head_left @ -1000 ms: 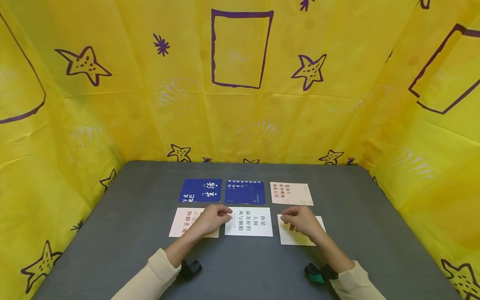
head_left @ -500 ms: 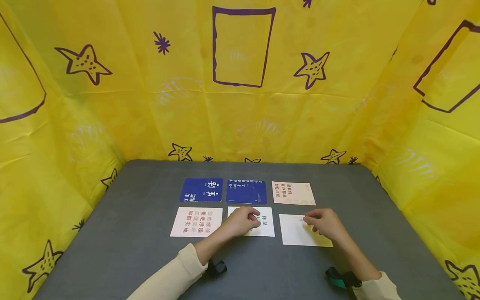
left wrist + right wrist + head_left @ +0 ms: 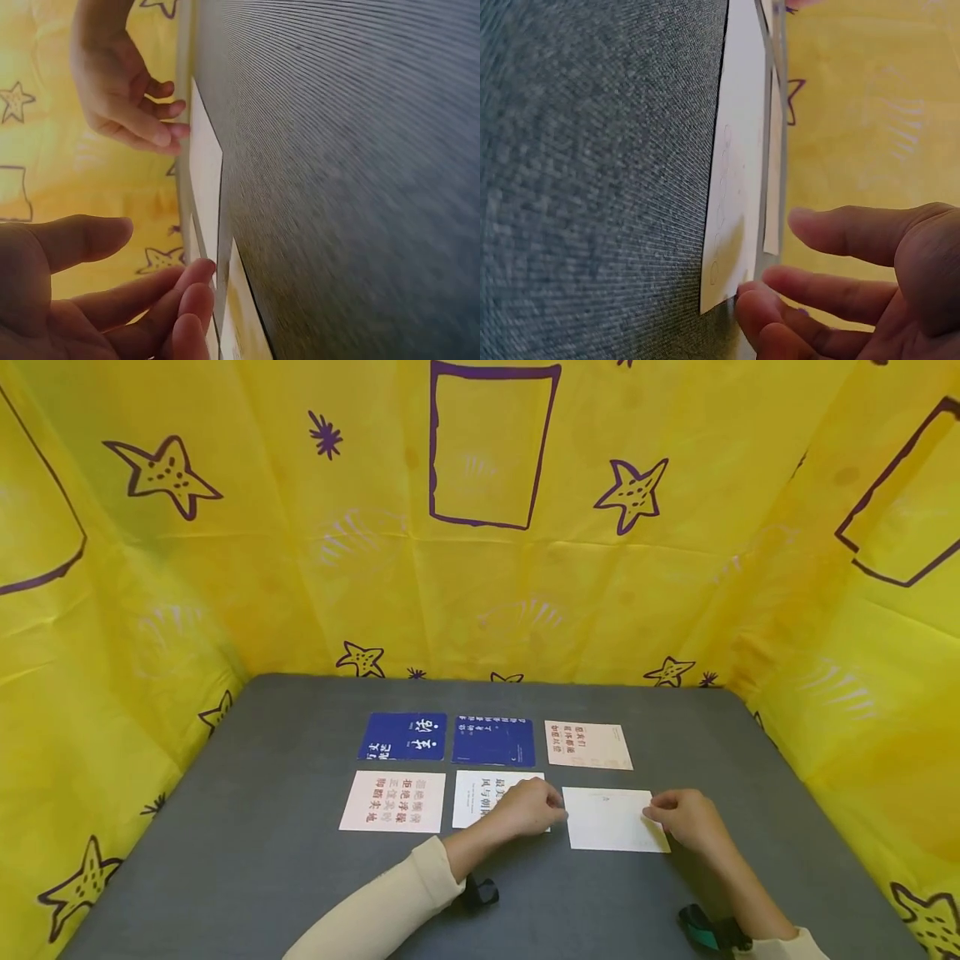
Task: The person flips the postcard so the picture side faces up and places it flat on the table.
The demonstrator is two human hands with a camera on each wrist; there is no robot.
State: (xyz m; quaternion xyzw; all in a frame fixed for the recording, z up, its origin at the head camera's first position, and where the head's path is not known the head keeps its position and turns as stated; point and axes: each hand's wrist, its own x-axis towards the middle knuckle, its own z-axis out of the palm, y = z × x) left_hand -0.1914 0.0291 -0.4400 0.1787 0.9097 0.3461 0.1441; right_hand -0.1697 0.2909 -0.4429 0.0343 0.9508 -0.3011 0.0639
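Note:
A white card (image 3: pixel 618 827) with faint print lies at the front right of two rows of cards on the grey table. My left hand (image 3: pixel 529 807) is at its left edge, over part of a white card with dark characters (image 3: pixel 471 800). At the opposite edge is my right hand (image 3: pixel 688 818). In the left wrist view a gap shows between thumb and fingers (image 3: pixel 150 300), with nothing in it. The right wrist view likewise has the thumb apart from the fingers (image 3: pixel 832 292), which are close to the card's corner; whether they touch it, I cannot tell.
Two blue cards (image 3: pixel 403 738) and a pale pink card (image 3: pixel 596 745) make up the back row. A pink card (image 3: pixel 392 802) with red characters lies front left. Yellow cloth (image 3: pixel 480 593) with purple drawings encloses the grey table (image 3: pixel 247 860) at the back and sides.
Both hands have moved right, the left from the pink card across the middle white card to the right-hand one. The right-hand white card has shifted slightly right in view.

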